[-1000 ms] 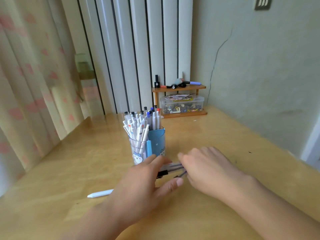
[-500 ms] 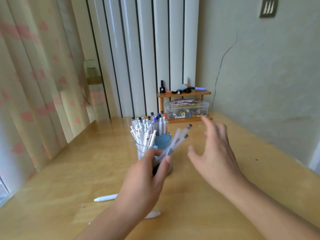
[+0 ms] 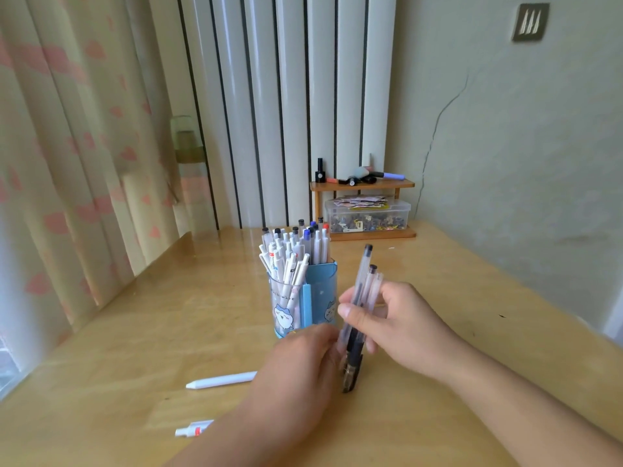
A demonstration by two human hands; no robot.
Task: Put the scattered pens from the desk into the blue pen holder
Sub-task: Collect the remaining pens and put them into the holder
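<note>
— Where are the pens right now?

— A small bundle of clear pens stands nearly upright just right of the blue pen holder, dark tips down on the desk. Both hands grasp it: the right hand pinches the barrels from the right, thumb across the front, and the left hand wraps the lower part from the left.

— And the holder itself?

— It stands in the middle of the desk, already crowded with white pens, caps up.

— Anything loose on the desk?

— A white pen lies flat to the near left of the holder, and another pen with red marks lies nearer, partly hidden by the left forearm.

— What's at the far end?

— A small wooden shelf with a clear box beneath it.
</note>
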